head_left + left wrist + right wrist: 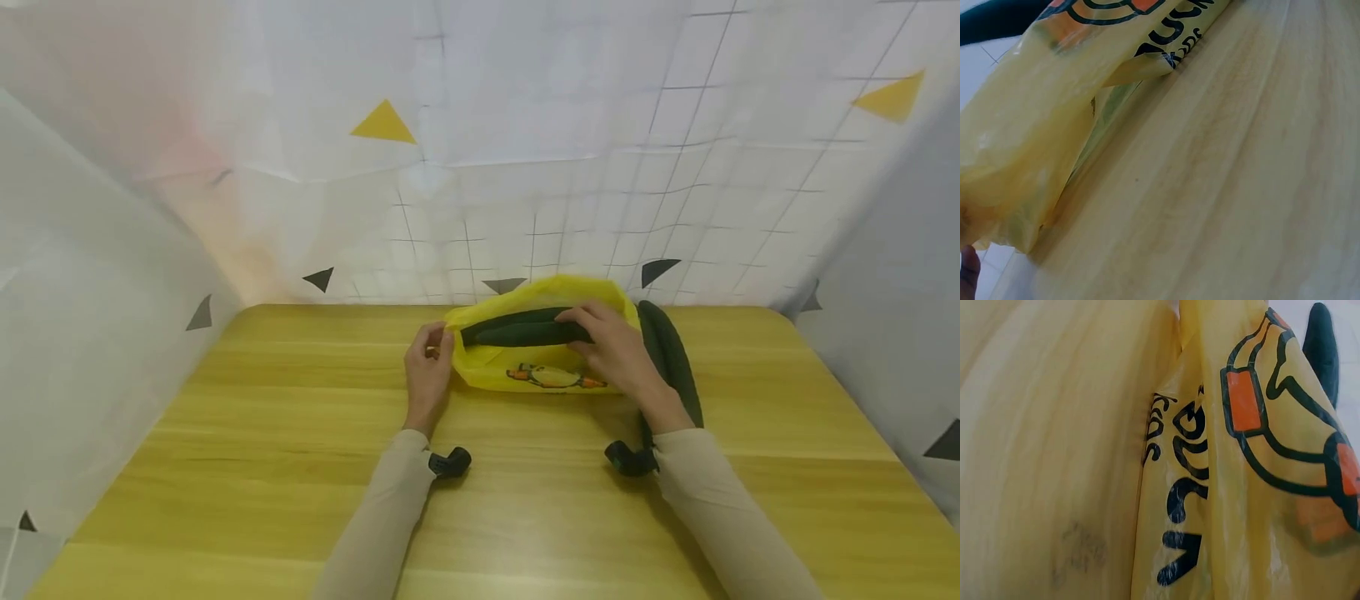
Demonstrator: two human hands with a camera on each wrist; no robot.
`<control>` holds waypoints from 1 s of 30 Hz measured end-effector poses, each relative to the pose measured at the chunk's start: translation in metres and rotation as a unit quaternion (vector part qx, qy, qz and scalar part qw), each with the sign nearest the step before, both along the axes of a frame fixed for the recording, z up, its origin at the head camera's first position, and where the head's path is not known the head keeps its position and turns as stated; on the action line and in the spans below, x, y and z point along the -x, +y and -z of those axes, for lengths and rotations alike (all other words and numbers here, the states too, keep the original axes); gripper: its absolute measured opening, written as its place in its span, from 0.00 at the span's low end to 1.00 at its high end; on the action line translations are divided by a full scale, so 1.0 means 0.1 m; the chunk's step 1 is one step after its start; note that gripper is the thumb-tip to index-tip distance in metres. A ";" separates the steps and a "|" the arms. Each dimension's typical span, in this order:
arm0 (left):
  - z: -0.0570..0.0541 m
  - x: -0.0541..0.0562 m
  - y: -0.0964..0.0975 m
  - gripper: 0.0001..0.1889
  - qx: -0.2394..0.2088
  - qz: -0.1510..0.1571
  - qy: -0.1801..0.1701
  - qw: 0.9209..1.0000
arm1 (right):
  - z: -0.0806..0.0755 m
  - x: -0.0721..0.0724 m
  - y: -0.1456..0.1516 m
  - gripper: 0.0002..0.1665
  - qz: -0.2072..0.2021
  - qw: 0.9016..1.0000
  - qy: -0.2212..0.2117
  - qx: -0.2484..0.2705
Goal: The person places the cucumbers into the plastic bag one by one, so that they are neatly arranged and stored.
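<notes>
A yellow plastic bag (491, 371) with a cartoon print lies on the table, its mouth spread wide. Inside the mouth are two long dark green cucumbers (517, 335), side by side. My right hand (611, 346) reaches over the bag and grips the right end of the nearer cucumber. At the bag's left edge, my left hand (430, 367) pinches the rim between thumb and fingers. The left wrist view shows the bag's side (1016, 144) and one fingertip (969, 272). A cucumber end (1321, 353) sticks out above the printed bag (1260, 487) in the right wrist view.
More dark green cucumbers (675, 358) lie right of the bag, partly behind my right forearm. The wooden table (247, 467) ends at a white sheet wall (300, 217) behind the bag. Black wrist devices (450, 462) are strapped at both cuffs.
</notes>
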State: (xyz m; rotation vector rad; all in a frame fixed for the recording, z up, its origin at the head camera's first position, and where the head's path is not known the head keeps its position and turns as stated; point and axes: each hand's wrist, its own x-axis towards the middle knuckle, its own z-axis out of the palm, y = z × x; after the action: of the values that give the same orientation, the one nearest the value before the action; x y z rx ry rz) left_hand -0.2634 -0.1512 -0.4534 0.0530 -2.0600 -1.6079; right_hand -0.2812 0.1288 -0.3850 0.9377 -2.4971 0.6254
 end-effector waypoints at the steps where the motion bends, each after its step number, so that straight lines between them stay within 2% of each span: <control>1: 0.00 0.00 0.00 0.13 -0.001 0.000 0.000 1.000 | 0.00 0.01 -0.01 0.23 -0.001 1.000 -0.001 -0.005; 10: -0.03 -0.01 0.01 0.13 -0.001 0.001 0.004 1.000 | 0.02 0.06 -0.10 0.22 0.016 0.999 -0.027 -0.030; 17: 0.01 0.00 0.01 0.12 0.001 -0.013 0.018 1.000 | 0.05 0.11 -0.16 0.21 0.029 0.998 -0.047 -0.036; 22: 0.02 0.00 0.00 0.13 -0.001 -0.012 0.019 1.000 | 0.08 0.15 -0.21 0.21 0.037 0.996 -0.068 -0.052; 30: -0.01 -0.01 -0.01 0.12 0.004 -0.016 0.022 1.000 | 0.10 0.16 -0.25 0.22 0.041 0.994 -0.076 -0.066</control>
State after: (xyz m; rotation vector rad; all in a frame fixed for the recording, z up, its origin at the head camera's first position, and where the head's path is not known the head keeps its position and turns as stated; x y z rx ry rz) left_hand -0.2624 -0.1523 -0.4528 0.0461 -2.0224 -1.5669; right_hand -0.2969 0.1042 -0.3949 0.8583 -2.7250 0.5294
